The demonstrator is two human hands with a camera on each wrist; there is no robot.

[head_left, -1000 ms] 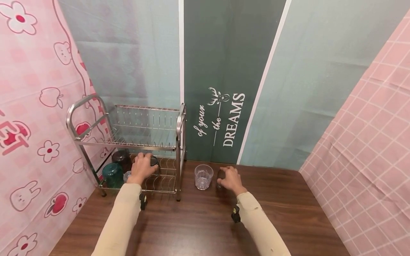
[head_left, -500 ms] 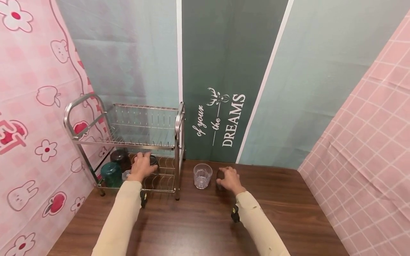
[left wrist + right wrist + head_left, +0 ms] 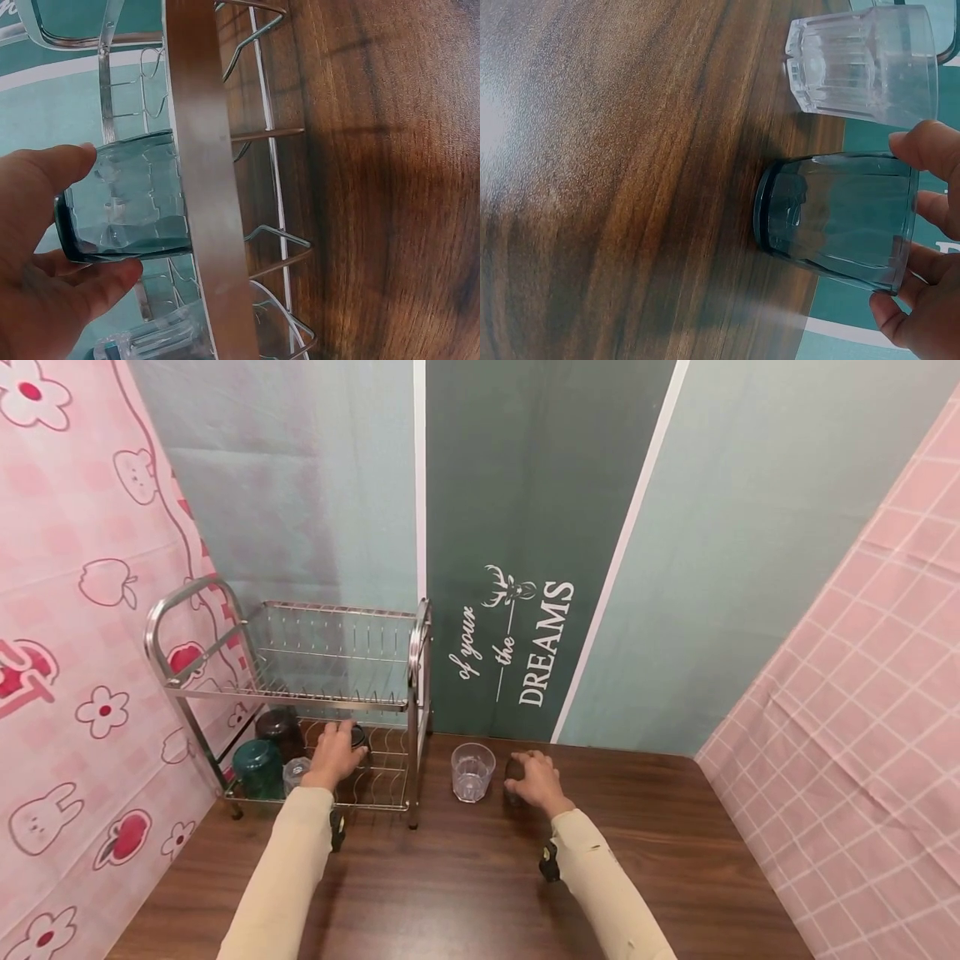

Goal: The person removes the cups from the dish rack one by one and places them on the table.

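In the lower tier of the metal dish rack (image 3: 296,697), my left hand (image 3: 336,758) holds a blue-grey tinted drinking glass (image 3: 131,199) upside down. Thumb and fingers grip it around the thick base, and the rack's front bar hides its rim in the left wrist view. On the right, my right hand (image 3: 538,779) grips a second blue-grey tinted glass (image 3: 840,217) by its upper rim, thumb on one side and fingers on the other. That glass is upright, its base at the wooden tabletop. Between the hands a clear plastic-looking tumbler (image 3: 472,774) stands upright on the table.
Left of my left hand, the lower tier bears an upturned teal glass (image 3: 257,768), a dark glass (image 3: 280,732) and a clear glass (image 3: 297,774). Wire dividers line the upper tier. Fabric-covered walls (image 3: 847,693) bound the wooden table (image 3: 465,885) at the back and sides.
The head view has shifted slightly, and a little more of the clear glass beside my left hand shows. Both hands keep their grips at nearly the same places.
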